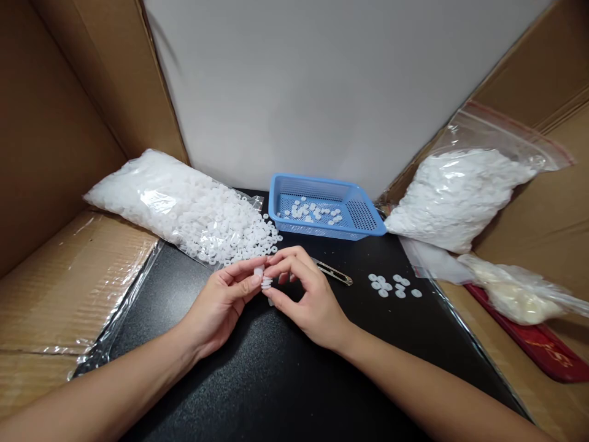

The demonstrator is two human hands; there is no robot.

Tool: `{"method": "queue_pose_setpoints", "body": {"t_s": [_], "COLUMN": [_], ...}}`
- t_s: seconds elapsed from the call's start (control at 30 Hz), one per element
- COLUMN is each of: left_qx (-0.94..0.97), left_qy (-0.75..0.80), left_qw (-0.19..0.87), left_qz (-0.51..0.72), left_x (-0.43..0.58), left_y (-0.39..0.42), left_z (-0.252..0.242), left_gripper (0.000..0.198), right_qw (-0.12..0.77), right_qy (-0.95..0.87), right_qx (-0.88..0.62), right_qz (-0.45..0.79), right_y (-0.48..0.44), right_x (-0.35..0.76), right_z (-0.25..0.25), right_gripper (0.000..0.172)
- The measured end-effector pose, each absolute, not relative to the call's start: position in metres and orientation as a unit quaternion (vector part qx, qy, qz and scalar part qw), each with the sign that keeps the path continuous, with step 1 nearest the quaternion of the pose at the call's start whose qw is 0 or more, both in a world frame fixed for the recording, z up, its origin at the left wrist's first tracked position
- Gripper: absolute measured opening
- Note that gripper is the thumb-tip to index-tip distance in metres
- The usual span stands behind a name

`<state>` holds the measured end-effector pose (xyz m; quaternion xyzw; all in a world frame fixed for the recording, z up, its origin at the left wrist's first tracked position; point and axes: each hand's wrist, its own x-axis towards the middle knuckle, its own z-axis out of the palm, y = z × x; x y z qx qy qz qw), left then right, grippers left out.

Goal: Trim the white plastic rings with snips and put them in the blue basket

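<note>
Above the black tabletop (221, 393), my two hands meet fingertip to fingertip. My left hand (219, 302) is closed, pinching a small white plastic piece (258, 271) between thumb and fingers. Thumb and fingertips of my right hand (309, 299) close on a short stack of white plastic rings (267, 282), right beside that piece. Whether the piece and the stack touch is too small to tell. Another bit of white shows under my right thumb. Loose white rings spill from a clear bag (184, 209) just behind my left hand.
A blue perforated basket (322, 232) holding several white pieces stands at the back. Nail clippers (338, 274) lie behind my right hand. Several white discs (388, 286) are scattered to the right. Farther right are a full zip bag (453, 196) and a red packet (547, 353). Cardboard walls flank the table.
</note>
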<state>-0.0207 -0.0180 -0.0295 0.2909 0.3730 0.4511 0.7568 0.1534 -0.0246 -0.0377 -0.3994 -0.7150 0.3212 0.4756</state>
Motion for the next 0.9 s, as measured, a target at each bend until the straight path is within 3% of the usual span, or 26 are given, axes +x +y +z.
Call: {"method": "queue_pose_setpoints", "body": {"t_s": [0.63, 0.9], "left_qx": [0.288, 0.281], "left_qy": [0.387, 0.366], "left_qw": [0.735, 0.736], "left_qz": [0.477, 0.495], "left_x": [-0.018, -0.016], "left_y": [-0.022, -0.024], "left_z": [-0.033, -0.032], "left_gripper": [0.034, 0.026], "right_qw": [0.497, 0.490], "right_qy": [-0.694, -0.703], "right_qx": [-0.415, -0.434], "right_qz": [0.314, 0.277], "right_y": [-0.029, -0.029], "right_x": [0.141, 0.141], "right_z": [-0.040, -0.042], "right_gripper": [0.007, 0.008]}}
